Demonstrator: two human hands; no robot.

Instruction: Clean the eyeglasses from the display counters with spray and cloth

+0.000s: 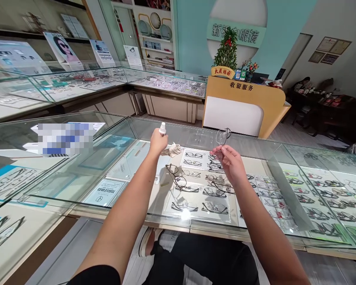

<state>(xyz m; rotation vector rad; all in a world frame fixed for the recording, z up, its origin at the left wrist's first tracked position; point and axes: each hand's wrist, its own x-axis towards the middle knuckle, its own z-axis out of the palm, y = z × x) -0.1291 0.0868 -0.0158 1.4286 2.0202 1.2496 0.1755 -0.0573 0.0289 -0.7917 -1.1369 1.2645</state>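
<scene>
My left hand (158,141) is wrapped round a small bottle with a white spray top (162,128), held upright above the glass counter. A crumpled beige cloth (173,150) lies on the glass just right of that hand. To the right, my right hand (230,160) pinches a pair of thin dark-framed glasses (223,136), raised over the counter with a lens upward. Another pair of dark glasses (176,176) rests on the glass top between my forearms. Rows of eyeglasses (214,192) sit inside the case below.
The glass display counter (172,221) runs across in front of me. Papers (65,138) lie on it at the left. Further back are more display cases (169,85), a wooden cashier desk (246,93) and a plant (226,49). My legs show below.
</scene>
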